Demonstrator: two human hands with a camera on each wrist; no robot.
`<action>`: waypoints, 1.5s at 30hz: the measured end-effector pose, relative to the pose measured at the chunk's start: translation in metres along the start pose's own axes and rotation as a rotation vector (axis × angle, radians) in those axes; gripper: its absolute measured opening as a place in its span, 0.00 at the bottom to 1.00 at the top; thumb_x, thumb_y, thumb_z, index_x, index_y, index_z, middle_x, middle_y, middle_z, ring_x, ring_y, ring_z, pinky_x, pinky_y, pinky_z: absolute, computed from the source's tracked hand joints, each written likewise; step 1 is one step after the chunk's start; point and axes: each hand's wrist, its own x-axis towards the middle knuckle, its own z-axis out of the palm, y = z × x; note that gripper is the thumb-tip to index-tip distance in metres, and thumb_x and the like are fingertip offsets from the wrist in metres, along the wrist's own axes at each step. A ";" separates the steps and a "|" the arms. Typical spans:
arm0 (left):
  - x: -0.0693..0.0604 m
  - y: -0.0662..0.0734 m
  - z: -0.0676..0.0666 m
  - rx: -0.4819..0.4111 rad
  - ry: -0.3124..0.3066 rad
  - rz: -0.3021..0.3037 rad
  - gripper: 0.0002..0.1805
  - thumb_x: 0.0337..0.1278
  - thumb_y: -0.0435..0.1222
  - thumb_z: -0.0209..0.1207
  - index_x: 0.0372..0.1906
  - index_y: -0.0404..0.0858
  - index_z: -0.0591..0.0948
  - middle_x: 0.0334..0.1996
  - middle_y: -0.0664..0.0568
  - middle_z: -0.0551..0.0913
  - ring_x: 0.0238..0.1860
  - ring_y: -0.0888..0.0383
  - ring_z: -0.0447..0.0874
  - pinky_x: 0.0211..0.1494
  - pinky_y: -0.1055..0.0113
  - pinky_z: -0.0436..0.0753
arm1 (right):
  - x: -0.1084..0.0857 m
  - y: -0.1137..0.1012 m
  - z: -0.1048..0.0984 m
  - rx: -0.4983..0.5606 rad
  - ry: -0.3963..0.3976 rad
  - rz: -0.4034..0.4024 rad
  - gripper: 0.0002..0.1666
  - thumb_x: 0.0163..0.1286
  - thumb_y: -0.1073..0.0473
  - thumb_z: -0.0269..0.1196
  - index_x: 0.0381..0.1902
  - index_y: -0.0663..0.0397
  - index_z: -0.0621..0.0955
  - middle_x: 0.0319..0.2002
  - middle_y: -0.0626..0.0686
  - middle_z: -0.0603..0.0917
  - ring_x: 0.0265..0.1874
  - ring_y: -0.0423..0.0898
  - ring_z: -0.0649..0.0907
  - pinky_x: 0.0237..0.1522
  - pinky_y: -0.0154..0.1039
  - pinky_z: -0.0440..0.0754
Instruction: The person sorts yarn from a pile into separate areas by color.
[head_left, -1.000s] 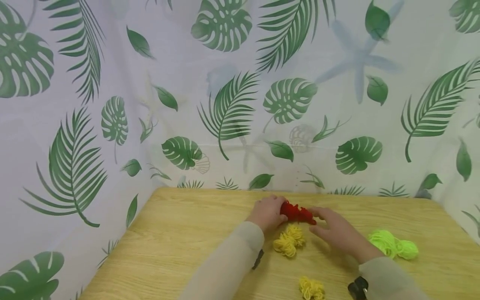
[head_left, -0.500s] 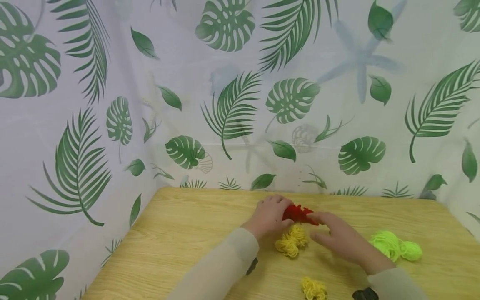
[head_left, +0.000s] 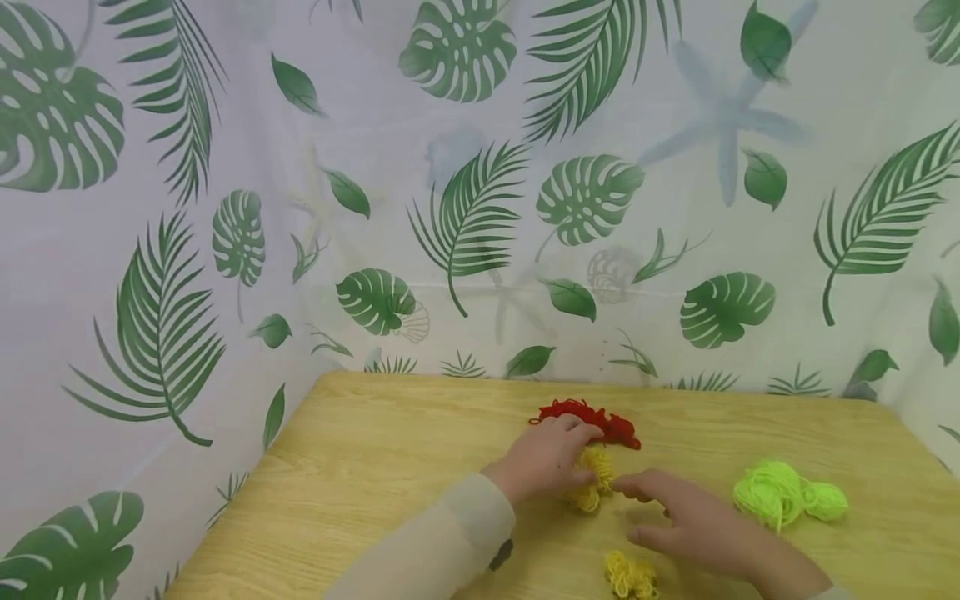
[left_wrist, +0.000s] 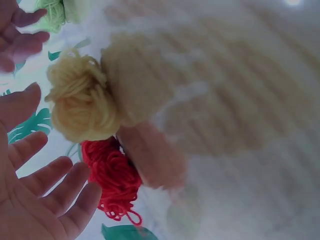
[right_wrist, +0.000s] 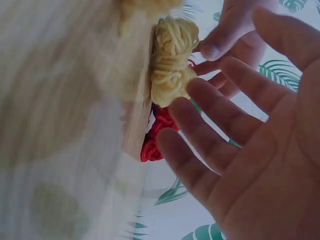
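Red yarn [head_left: 617,427] lies near the table's back edge, partly behind my left hand [head_left: 543,460]. Just in front of it is a yellow yarn bundle [head_left: 596,468], with my left hand over its left side in the head view. The left wrist view shows that hand [left_wrist: 45,195] with its fingers spread beside the yellow bundle [left_wrist: 82,100] and the red yarn [left_wrist: 112,175]. On the bundle's right, my right hand [head_left: 701,525] has extended fingers and holds nothing; its palm [right_wrist: 265,150] faces the yarn in the right wrist view.
A smaller yellow bundle [head_left: 630,575] lies at the front of the wooden table [head_left: 375,450]. Bright green yarn [head_left: 772,496] sits on the right, beyond my right hand. A leaf-patterned cloth [head_left: 480,192] hangs behind the table and along its left side.
My left hand has left the red yarn and come forward to the yellow bundle. My right hand has moved off the red yarn, toward the front right. More of the red yarn shows.
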 end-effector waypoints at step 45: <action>0.000 0.004 0.008 -0.107 -0.150 0.030 0.27 0.62 0.36 0.64 0.65 0.57 0.76 0.59 0.67 0.79 0.59 0.67 0.77 0.62 0.65 0.75 | -0.015 0.003 0.022 0.178 -0.269 0.086 0.10 0.68 0.55 0.67 0.45 0.35 0.83 0.40 0.42 0.81 0.37 0.46 0.78 0.41 0.41 0.78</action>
